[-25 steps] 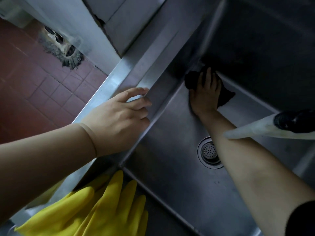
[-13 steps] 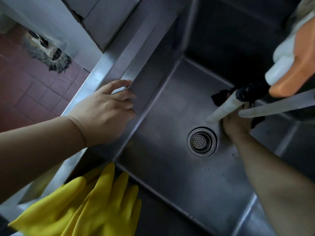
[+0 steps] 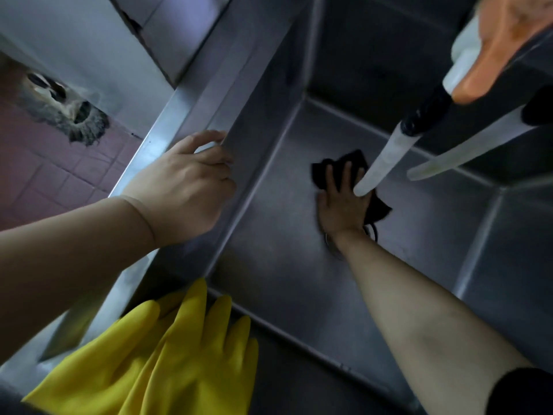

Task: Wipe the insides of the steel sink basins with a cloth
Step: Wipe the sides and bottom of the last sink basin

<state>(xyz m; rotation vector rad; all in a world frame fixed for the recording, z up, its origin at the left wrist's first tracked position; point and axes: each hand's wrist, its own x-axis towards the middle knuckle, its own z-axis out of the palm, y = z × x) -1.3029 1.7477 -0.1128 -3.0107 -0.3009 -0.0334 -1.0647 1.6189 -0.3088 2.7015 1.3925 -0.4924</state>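
At the far left, a floor (image 3: pixel 45 181) of reddish tiles runs under a pale wall (image 3: pixel 89 46), and a ragged dark hole (image 3: pixel 64 110) gapes where the two meet. Next comes the steel rim (image 3: pixel 191 94) of the sink, slanting up from the lower left. The left hand (image 3: pixel 185 187) rests on that rim, fingers curled over its inner edge and gripping it, with the bare forearm coming in from the left side. Below it, a pair of yellow rubber gloves (image 3: pixel 167 360) is draped over the near corner of the sink, fingers pointing up toward the basin.

Further right lies the basin (image 3: pixel 269 280) itself, dull grey and deep. The right hand (image 3: pixel 342 202) is flat on the basin floor, fingers spread and pressing down on a black cloth (image 3: pixel 326 167), which shows beyond the fingertips and again at the right side of the palm. The wrist covers most of the drain (image 3: pixel 330 245), of which only a thin arc of ring shows. Above and to the right, two pale spouts (image 3: pixel 380 163) angle down over the basin, the nearer one crossing in front of the right hand's fingers. An orange and white fitting (image 3: pixel 493 52) sits at the top right corner, blurred.
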